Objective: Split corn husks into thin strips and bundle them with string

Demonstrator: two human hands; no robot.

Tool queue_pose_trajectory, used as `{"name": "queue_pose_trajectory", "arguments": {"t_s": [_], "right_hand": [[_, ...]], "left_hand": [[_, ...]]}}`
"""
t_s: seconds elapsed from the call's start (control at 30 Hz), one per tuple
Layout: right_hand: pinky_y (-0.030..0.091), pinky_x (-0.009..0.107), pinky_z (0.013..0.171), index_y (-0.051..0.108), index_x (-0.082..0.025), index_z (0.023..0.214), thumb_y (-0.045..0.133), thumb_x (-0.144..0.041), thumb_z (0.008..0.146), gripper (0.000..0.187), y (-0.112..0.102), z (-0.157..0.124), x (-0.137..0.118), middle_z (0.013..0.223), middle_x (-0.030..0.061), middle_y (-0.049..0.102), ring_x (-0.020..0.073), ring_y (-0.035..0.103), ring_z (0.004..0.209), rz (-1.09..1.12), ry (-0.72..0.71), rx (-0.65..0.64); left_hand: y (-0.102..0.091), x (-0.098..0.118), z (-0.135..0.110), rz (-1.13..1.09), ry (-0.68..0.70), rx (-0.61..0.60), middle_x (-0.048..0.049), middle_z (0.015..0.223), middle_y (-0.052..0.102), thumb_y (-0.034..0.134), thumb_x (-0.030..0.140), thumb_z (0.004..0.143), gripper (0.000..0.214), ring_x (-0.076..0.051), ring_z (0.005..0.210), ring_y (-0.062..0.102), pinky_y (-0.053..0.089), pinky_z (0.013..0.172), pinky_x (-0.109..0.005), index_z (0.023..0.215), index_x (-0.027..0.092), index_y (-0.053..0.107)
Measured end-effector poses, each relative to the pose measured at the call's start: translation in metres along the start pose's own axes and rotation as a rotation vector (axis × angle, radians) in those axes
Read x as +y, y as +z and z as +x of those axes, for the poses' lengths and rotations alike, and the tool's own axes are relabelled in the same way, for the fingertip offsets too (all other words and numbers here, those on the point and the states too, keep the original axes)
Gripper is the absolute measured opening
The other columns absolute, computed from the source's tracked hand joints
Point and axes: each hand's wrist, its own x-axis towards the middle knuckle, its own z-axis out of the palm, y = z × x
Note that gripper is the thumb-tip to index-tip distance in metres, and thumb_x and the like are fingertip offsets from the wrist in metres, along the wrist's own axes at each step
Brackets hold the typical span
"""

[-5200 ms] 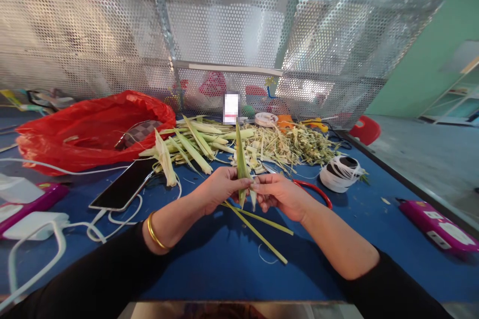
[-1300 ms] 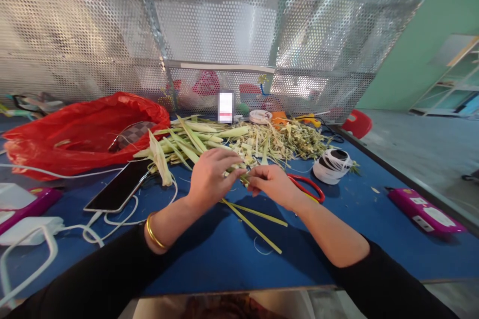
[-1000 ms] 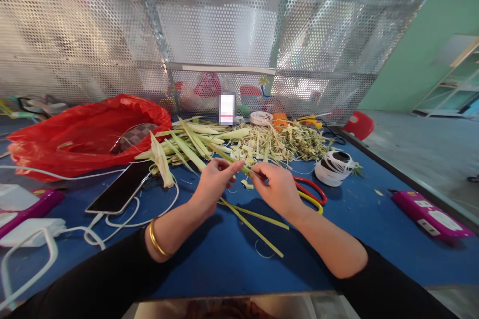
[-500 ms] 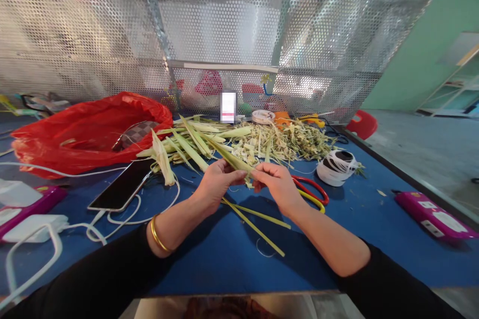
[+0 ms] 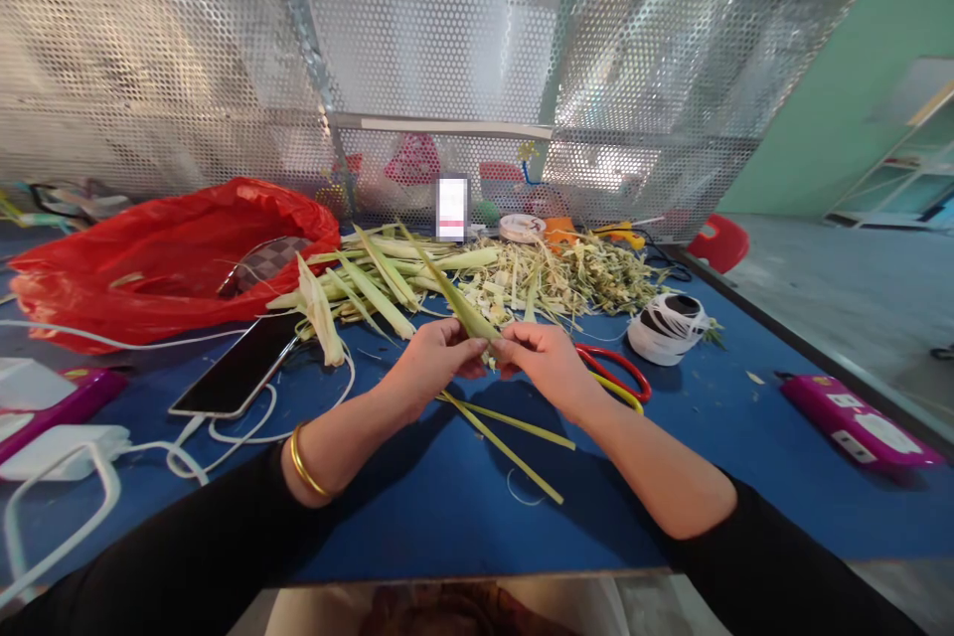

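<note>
At far left on a blue table (image 5: 462,537), white plugs (image 5: 71,454) and a white cord (image 5: 111,492) lie by a purple case. Behind them a red bag (image 5: 149,288) gapes open, a checked item (image 5: 269,265) inside. A dark-screened phone (image 5: 235,368) lies at a slant in front of the bag, a cord at its near end.

Next comes a heap of pale green leaves (image 5: 380,283). At center, the left hand (image 5: 430,365), a gold bangle (image 5: 304,464) on its wrist, pinches the base of a green husk (image 5: 463,306) between thumb and fingers. The husk rises between the two hands, its tip slanting up and left over the heap. The right hand (image 5: 550,365) pinches the same base from the other side. Two thin strips (image 5: 507,450) lie on the table below.

Beyond the hands are a screen, its display blurred, a roll of tape (image 5: 522,228) and a mound of shredded fiber (image 5: 577,278). A red handle (image 5: 635,374) and a yellow handle show beside the right hand. Farther right stand a white-wound spool (image 5: 666,328) and a purple box (image 5: 861,422).
</note>
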Motion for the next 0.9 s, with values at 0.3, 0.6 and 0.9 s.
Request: {"name": "queue_pose_trajectory", "arguments": {"t_s": [0.3,0.6,0.9], "right_hand": [[0.049,0.028,0.062,0.061,-0.016,0.067,0.070,-0.036,0.069,0.022,-0.004,0.000,0.001,0.061,-0.0010,0.061,0.0125,0.058,0.057,0.150,0.152,-0.102],[0.049,0.029,0.063,0.059,-0.016,0.068,0.071,-0.045,0.070,0.031,-0.003,0.002,0.007,0.065,0.0001,0.064,0.0130,0.060,0.059,0.229,0.196,-0.124],[0.048,0.029,0.063,0.061,-0.016,0.067,0.075,-0.043,0.064,0.031,-0.001,0.000,0.004,0.063,-0.0004,0.063,0.0128,0.059,0.058,0.212,0.213,-0.133]], "left_hand": [[-0.009,0.008,0.000,0.110,-0.006,-0.096,-0.0001,0.067,0.065,0.068,0.025,0.069,0.016,-0.011,0.059,0.059,0.050,0.062,-0.025,0.079,0.014,0.067],[-0.007,-0.001,0.002,0.041,-0.076,-0.159,-0.0017,0.069,0.067,0.068,0.039,0.071,0.026,-0.012,0.062,0.062,0.049,0.065,-0.026,0.078,0.014,0.064],[-0.004,-0.001,0.002,0.090,-0.065,-0.168,0.0010,0.062,0.064,0.063,0.037,0.076,0.022,-0.010,0.057,0.058,0.047,0.063,-0.025,0.073,0.015,0.062]]}}
